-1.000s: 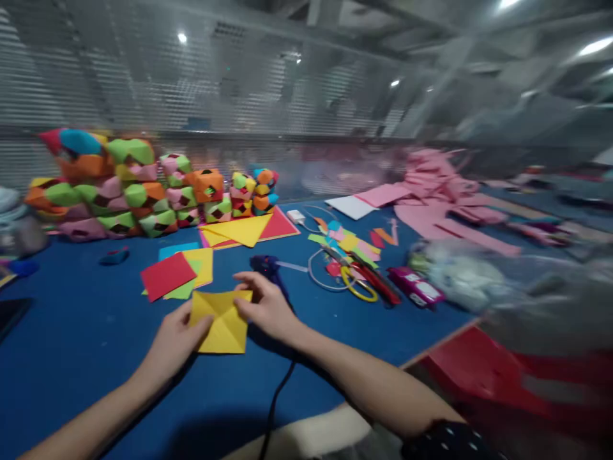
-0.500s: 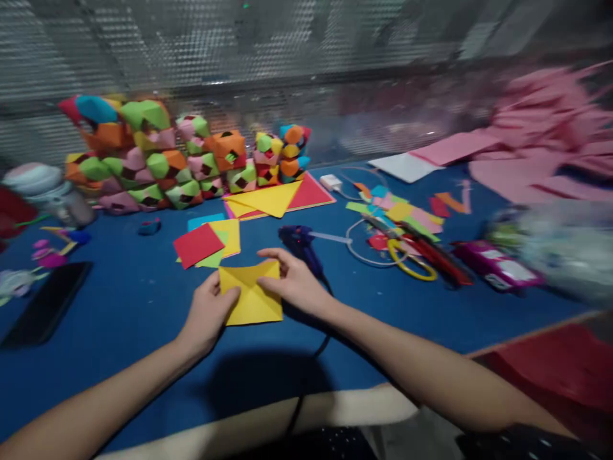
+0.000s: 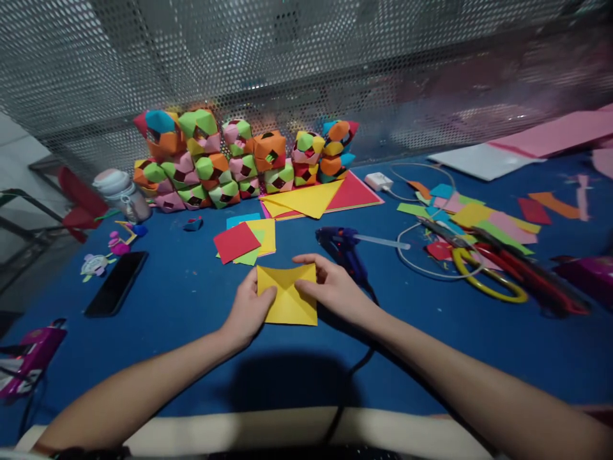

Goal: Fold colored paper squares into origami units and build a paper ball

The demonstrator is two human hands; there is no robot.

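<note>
A yellow square of paper with crossing crease lines is held above the blue table, its top edge curved inward. My left hand grips its left side, thumb on the front face. On the right side, my right hand pinches it near the top corner, with the thumb on the front and fingers behind. Beyond the paper lies a small pile of coloured squares, a red one on top. A dark blue glue gun with a clear stick rests just beyond my right hand.
Stacked folded-paper balls line the back by a perforated metal panel. Yellow-handled scissors, paper scraps and a white charger with its cable lie right. A phone and a jar stand left; a black cord runs to the front edge.
The camera view has turned left, so things appear farther right and more of the table's left side shows. Both hands keep nearly the same hold on the yellow paper.
</note>
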